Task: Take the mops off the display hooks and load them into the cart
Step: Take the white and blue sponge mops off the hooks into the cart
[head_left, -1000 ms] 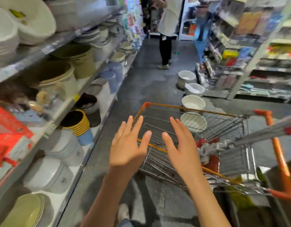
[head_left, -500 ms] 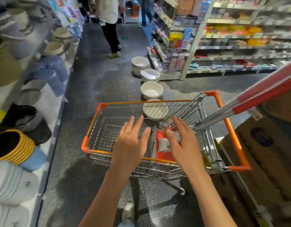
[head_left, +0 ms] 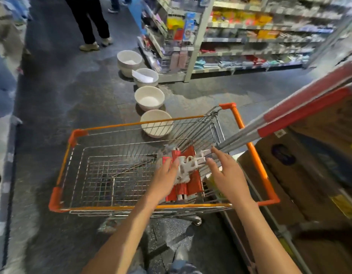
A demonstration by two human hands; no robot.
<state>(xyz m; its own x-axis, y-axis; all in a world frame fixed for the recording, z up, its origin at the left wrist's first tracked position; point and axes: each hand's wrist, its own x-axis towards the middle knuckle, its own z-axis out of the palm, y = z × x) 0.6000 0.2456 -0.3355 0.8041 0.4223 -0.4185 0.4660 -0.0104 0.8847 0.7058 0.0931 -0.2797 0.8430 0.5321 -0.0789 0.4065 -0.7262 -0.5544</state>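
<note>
We see the mops (head_left: pixel 191 173) lying in the right half of the cart (head_left: pixel 250 153), their red and white heads down on the wire floor and their handles (head_left: pixel 290 115) slanting up and out over the cart's right rim toward the far right; the handles are silver low down and red higher up. Our left hand (head_left: pixel 165 176) reaches over the near rim with its fingers nearly straight, the fingertips touching the white plastic frame of a mop head; its grip is wide and holds nothing. Our right hand (head_left: pixel 223 173) hovers just right of the mop heads, fingers spread and relaxed, fingertips near the lower ends of the handles; we cannot tell whether they touch. Its grip is wide as well. The cart is a wire basket with an orange rim, standing on a dark speckled floor (head_left: pixel 72 91), and its left half holds nothing but bare mesh. Beyond the far rim a row of white basins (head_left: pixel 149 97) runs along the floor toward a shelf unit (head_left: pixel 240 40) stocked with coloured packets. To the right of the cart stand brown cardboard boxes (head_left: pixel 309 165). At the far left of the aisle we see the legs of another person (head_left: pixel 88 22) in dark trousers.
</note>
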